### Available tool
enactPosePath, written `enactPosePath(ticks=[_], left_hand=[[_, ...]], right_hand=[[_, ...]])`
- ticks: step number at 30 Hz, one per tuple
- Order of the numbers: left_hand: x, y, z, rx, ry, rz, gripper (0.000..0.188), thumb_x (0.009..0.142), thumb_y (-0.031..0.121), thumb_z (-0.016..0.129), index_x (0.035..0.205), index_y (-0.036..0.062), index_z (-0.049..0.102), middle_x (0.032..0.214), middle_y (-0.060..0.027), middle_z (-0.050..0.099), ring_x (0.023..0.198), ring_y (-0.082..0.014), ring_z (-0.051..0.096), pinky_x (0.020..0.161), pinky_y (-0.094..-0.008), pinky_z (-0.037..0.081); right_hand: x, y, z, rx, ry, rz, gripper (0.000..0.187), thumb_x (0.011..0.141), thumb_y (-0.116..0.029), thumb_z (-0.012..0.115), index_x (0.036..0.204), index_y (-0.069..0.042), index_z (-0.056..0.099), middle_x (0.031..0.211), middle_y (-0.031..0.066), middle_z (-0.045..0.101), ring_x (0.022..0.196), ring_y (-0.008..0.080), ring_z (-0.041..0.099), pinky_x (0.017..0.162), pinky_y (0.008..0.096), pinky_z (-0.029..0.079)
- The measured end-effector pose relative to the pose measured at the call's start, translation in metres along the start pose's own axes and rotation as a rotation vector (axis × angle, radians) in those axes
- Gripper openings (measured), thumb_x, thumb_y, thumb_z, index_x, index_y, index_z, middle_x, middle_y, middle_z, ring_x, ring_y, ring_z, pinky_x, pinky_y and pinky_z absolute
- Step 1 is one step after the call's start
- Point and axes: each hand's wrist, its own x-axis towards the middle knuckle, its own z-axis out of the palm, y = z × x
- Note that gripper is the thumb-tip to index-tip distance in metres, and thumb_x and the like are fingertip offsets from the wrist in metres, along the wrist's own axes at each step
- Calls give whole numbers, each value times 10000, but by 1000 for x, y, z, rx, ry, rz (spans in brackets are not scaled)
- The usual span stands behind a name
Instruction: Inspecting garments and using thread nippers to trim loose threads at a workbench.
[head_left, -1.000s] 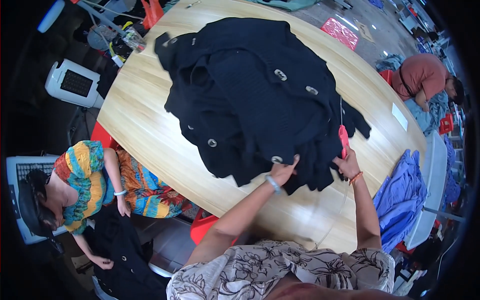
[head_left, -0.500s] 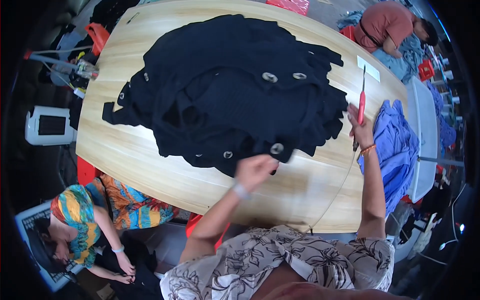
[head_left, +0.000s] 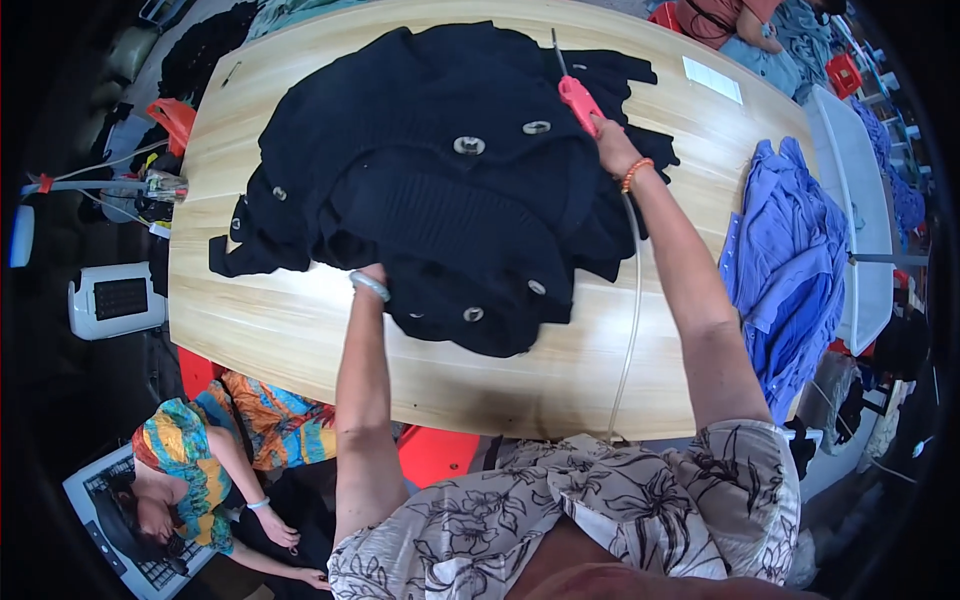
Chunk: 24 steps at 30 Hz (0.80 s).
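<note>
A black knit garment (head_left: 420, 215) with several round metal-look fittings lies spread and rumpled across the wooden table (head_left: 240, 320). My left hand (head_left: 373, 272) reaches in under its near edge, and the cloth hides the fingers. Above the garment's right side, my right hand (head_left: 615, 148) is closed around a red air blow gun (head_left: 580, 105). The gun's long thin metal nozzle points toward the far edge. From its handle a pale hose (head_left: 636, 300) runs down past my right forearm to the table's near edge.
Blue-violet cloth (head_left: 785, 260) is heaped at the table's right edge beside a white bin (head_left: 860, 220). A white card (head_left: 712, 80) lies at the far right. One co-worker (head_left: 185, 470) sits at lower left, another (head_left: 745, 20) at the far right. Red stool (head_left: 437, 455) below.
My left hand has gone from the garment's near right edge leftward and under the cloth. My right hand has carried the blow gun from beside the garment to over it. The garment's near part has shifted.
</note>
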Motion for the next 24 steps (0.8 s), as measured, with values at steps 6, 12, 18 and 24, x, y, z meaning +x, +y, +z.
enactPosePath(ticks=[6,12,18,24], left_hand=[[4,65,83,-123,40,56,565,904,282,628,1373,24,446,1393,-170,480,1288,-264,447,1069,-380,343],[-20,102,150,-226,136,65,567,897,291,633,1366,26,457,1391,-171,484,1287,-270,452,1069,-387,344],[-29,124,183,-404,74,183,569,891,300,639,1360,28,468,1389,-171,488,1285,-275,457,1069,-395,346],[-70,207,79,-668,304,65,458,907,127,576,1333,-13,484,1320,-136,548,1101,-186,561,937,-291,417]], right_hand=[[-11,120,-45,232,32,380,235,968,-91,475,1117,3,630,996,23,652,894,81,552,815,269,487],[-67,137,-97,341,-92,221,258,923,-58,523,1148,11,630,1008,10,659,893,82,549,830,268,487],[-109,149,-133,882,545,678,399,951,-329,451,1129,-36,654,1021,110,679,880,210,648,866,313,513],[-187,53,-176,186,485,383,293,920,-184,622,1166,-26,636,1040,54,686,661,58,589,559,199,475]])
